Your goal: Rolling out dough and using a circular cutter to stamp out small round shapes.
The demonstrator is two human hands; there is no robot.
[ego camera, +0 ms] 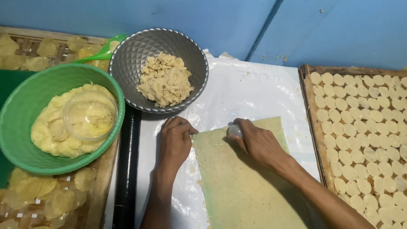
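Note:
A flat sheet of yellowish dough [248, 190] lies on a white plastic sheet [252, 89]. My right hand [255, 142] presses a small round white cutter [234, 130] into the sheet's far edge. Two cut circles [210, 139] show in the dough just left of the cutter. My left hand [176, 141] rests with curled fingers on the plastic at the dough's far left corner, touching its edge.
A grey metal bowl [132, 58] holds dough scraps. A green bowl [16, 118] holds yellow dough and a clear cup. A black rolling pin [126, 177] lies left of the plastic. A woven tray [310, 105] of round dough discs sits right; another tray [38, 204] left.

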